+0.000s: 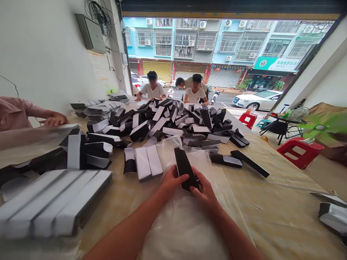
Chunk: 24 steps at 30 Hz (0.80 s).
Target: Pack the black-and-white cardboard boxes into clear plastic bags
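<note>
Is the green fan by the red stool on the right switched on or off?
On, it seems: the fan's blades smear into a see-through green blur, while the red stool looks sharper.

"What colour is the held box?"

"Black on top. The heap beyond it mixes black and white, and the near-left stack shows plain white."

"And the tablecloth?"

"Pale yellow-beige with faint, lighter patches; the plastic sheet over its near part is a milky white."

"What about farther off?"

"A red stool and a bright green fan at right, a white car, a yellow shutter, a green sign with white lettering, and pale blue walls."
</note>
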### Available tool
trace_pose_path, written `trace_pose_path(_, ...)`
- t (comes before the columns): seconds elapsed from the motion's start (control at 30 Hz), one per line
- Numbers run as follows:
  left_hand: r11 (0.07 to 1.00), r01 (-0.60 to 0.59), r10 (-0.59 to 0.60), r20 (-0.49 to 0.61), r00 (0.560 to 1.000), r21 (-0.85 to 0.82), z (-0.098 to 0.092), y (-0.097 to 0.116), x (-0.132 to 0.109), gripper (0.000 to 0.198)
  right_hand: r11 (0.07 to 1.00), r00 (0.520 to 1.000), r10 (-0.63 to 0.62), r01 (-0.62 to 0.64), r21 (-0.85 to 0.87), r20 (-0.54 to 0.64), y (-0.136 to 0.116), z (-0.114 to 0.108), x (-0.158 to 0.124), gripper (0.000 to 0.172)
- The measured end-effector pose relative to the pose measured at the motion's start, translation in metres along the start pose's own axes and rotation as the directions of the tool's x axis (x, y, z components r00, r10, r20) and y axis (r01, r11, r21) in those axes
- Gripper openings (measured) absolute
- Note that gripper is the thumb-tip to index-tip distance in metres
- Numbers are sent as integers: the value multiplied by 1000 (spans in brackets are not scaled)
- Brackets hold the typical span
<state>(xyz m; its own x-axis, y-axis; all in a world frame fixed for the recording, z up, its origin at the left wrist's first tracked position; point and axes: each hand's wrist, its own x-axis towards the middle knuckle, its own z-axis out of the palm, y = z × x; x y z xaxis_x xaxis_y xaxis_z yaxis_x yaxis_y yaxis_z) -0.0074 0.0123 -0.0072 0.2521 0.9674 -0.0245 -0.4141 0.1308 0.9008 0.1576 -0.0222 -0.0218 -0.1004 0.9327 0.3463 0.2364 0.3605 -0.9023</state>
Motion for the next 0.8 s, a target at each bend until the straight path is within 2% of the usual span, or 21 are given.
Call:
trace_pose_path(0.2, 995, -20, 20, -3, 1000, -101, 0, -1, 1, 55, 1000, 999, -8, 8, 9, -41, 1, -1, -1, 64)
trace_pose_path(0.4, 984, -21, 14, -36, 999, -180, 0, -2, 3, 61, 998, 997, 26, -21, 64, -75, -1, 0, -3, 42)
trace_pose_path(0.57, 983, -19, 15, -24, 1000, -181, -2, -2, 3, 57, 999, 999, 13, -11, 44, -49, 0, 0, -2, 45)
trace_pose_path(0.8, 986, 10, -8, 12, 1000, -164, -6, -7, 5, 62, 999, 996, 16, -12, 37, -89, -3, 1, -3, 44)
